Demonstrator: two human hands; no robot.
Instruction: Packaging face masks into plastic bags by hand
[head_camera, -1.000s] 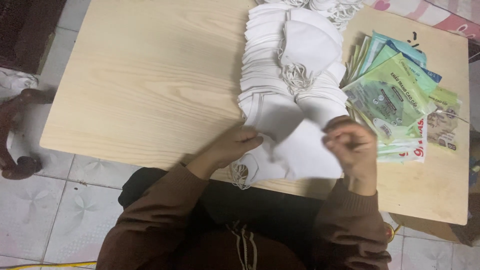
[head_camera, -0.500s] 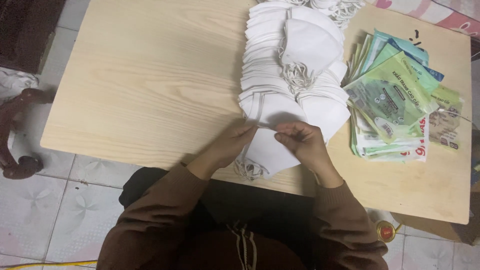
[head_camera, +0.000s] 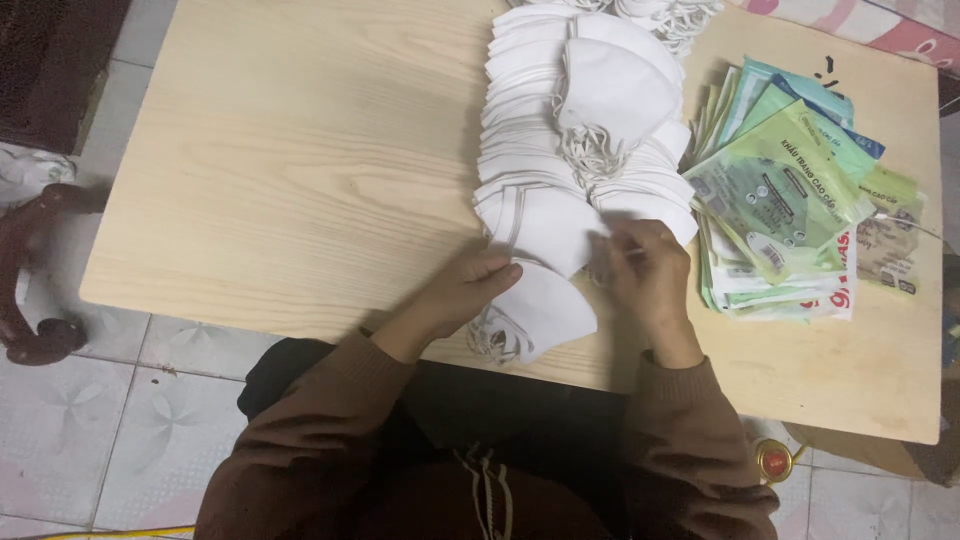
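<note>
A long row of white folded face masks (head_camera: 545, 120) lies overlapped down the middle of a light wooden table (head_camera: 290, 170). One white mask (head_camera: 545, 305) lies nearest the table's front edge, its ear loops bunched at the lower left. My left hand (head_camera: 465, 290) rests on that mask's left side, fingers pinching its edge. My right hand (head_camera: 650, 275) is curled on the near end of the row, fingertips gripping a mask edge there. Both sleeves are brown.
A fanned stack of green and clear plastic packets (head_camera: 785, 190) lies on the table's right part. A dark red wooden chair leg (head_camera: 35, 260) stands on the tiled floor at left. A small round red lid (head_camera: 773, 460) lies on the floor at lower right.
The mask that my hands held up has been laid down at the table's front edge. My right hand has shifted up onto the end of the mask row.
</note>
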